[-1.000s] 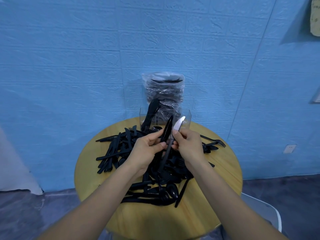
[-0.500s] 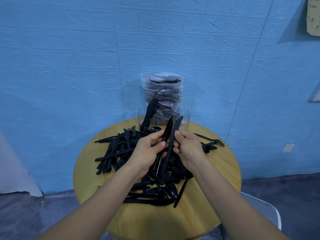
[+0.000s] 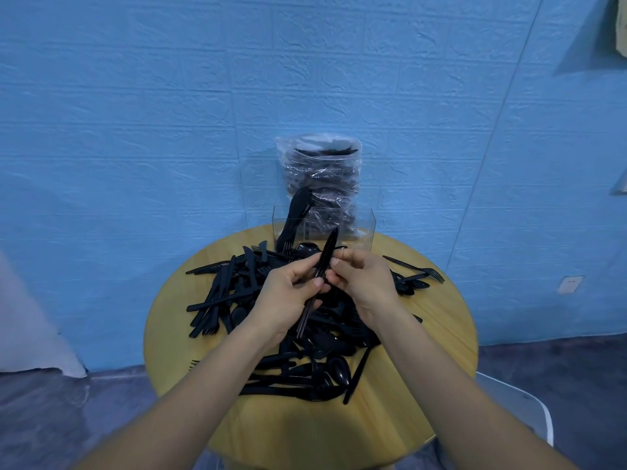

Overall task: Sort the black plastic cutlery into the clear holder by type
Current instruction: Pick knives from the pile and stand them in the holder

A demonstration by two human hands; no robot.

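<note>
Black plastic pile: loose cutlery heaped on round wooden table, nearest the person.
Left hand: fingers curled round upright knives.
Right hand: fingertips pinch same bundle.
Risk: thin glossy handles may slip and drop back into the pile.
Clear holder: far table edge; a few pieces stand inside.
Bag: behind holder.

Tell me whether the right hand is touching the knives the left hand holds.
Touching. In the head view, the right hand's fingertips press against the upright knives, which the left hand grips lower down; no gap shows between them.
</note>
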